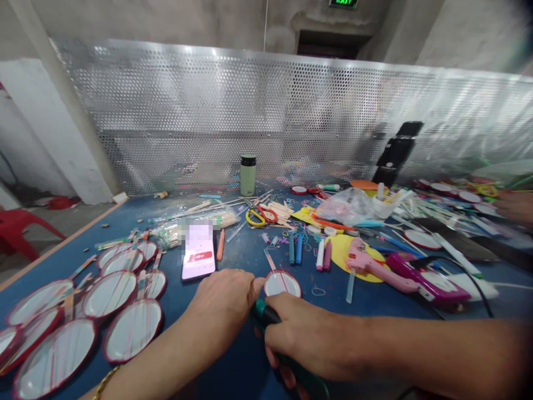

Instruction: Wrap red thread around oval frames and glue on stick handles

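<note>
My right hand [306,333] is wrapped round a dark green and black hand tool [297,369], whose kind I cannot make out. Its green front end points at the fingertips of my left hand [227,294], which are pinched together; what they hold is hidden. Just beyond both hands lies a white disc with a red rim [283,282], a striped flat stick standing out from its far side. My right hand covers the disc's near edge. A phone [199,253] with a lit screen lies beyond my left wrist, an orange marker [220,244] beside it.
Several red-rimmed discs [133,330] with sticks overlap at left. A pink glue gun [375,264] rests on yellow card beside a purple-and-white device [433,280]. Scissors [256,215], markers [295,247] and a green bottle [247,175] stand or lie farther back, before a perforated metal screen [200,111]. Another person's hand [516,205] shows at right.
</note>
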{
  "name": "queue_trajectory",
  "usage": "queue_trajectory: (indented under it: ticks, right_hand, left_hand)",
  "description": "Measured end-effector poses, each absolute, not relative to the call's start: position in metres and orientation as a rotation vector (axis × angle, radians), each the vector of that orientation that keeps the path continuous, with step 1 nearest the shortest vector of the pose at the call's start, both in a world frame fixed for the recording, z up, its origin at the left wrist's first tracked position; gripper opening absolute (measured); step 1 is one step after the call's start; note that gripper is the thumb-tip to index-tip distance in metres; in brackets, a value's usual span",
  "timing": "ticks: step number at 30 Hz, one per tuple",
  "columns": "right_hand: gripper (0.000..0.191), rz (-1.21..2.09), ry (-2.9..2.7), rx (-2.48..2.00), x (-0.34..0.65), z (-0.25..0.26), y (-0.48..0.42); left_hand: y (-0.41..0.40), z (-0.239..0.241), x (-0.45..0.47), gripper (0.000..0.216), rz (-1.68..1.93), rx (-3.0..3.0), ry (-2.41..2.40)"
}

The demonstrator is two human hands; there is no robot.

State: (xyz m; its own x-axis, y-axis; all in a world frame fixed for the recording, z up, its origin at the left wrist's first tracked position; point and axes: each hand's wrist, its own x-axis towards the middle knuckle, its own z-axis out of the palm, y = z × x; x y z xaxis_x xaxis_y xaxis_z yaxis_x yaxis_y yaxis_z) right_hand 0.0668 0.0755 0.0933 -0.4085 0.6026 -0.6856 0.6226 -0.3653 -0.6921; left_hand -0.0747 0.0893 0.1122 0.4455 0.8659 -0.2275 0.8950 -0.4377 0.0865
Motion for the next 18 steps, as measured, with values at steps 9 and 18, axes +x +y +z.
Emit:
queue_trajectory:
  ticks: [9,18]
  right_hand:
    - [0.011,-1.985,1.592,1.782,0.064,0.093,0.075]
    - [0.011,-1.994,1.468,1.810,0.063,0.098,0.073]
  left_hand:
    - [0.097,0.112,-0.076,0.035,-0.209,2.387,1.509]
    - [0.099,0.104,-0.079,0.026,-0.117,2.330,1.469]
